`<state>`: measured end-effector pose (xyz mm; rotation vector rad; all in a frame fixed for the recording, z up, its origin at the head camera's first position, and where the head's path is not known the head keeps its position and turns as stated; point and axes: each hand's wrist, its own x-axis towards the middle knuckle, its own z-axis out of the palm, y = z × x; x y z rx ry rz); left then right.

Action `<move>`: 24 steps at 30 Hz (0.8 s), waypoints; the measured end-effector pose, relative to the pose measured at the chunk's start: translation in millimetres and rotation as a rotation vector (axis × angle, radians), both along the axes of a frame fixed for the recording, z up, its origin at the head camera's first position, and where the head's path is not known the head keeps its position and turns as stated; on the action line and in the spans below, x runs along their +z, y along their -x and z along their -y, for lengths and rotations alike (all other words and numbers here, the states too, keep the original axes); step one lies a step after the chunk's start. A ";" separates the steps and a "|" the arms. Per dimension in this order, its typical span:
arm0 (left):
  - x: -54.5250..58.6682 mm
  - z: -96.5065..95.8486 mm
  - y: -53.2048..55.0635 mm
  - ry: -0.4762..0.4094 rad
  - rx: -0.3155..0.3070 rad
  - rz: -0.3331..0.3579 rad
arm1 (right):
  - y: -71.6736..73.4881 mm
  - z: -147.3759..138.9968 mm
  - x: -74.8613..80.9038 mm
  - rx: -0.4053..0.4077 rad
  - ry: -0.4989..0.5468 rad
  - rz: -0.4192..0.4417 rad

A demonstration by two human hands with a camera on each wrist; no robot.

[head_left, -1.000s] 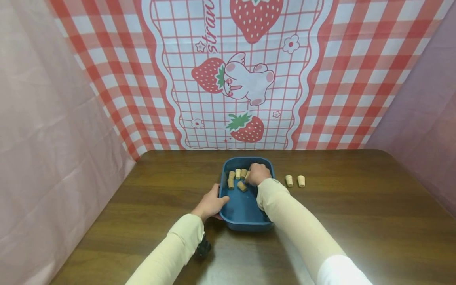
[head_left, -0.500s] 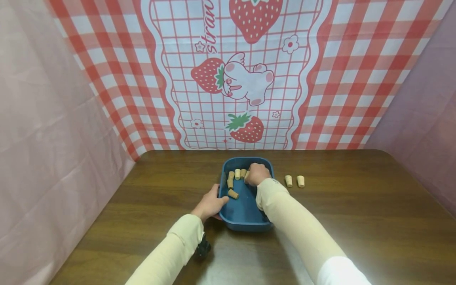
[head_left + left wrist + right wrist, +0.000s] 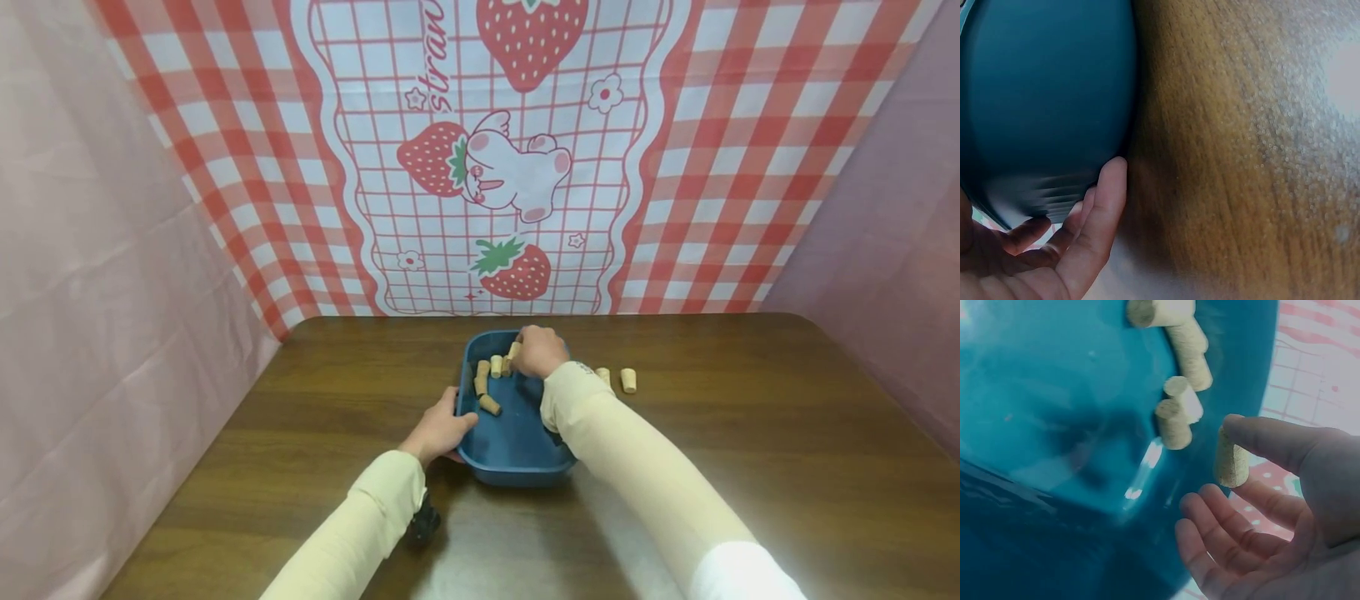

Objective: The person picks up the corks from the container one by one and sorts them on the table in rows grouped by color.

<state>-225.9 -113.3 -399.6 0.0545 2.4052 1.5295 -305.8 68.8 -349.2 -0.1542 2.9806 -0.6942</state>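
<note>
While the left hand (image 3: 438,428) grips the blue tub (image 3: 519,478) at left, the right hand (image 3: 542,353) pinches a tapered cork (image 3: 1232,465) by the far wall, other fingers loose, likely mid-transfer; next probably needs pinch held, rim cleared.

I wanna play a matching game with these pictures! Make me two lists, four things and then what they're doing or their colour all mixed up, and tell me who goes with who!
Things:
1. the left hand
2. the table
3. the right hand
4. the tub

Matches:
A. pinching a cork
B. blue
C. gripping the side of the tub
D. brown

Right pairs: 1-C, 2-D, 3-A, 4-B
</note>
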 end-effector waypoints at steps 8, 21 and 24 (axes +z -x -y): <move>0.6 1.3 -0.7 0.007 -0.007 0.015 | -9.5 -2.2 21.2 0.013 0.048 0.017; -0.6 0.1 -0.9 -0.010 0.005 -0.006 | -16.0 -18.7 36.1 0.075 0.050 -0.006; 0.1 -0.3 -1.5 -0.015 0.007 -0.014 | -18.6 -22.9 38.3 0.084 0.051 -0.012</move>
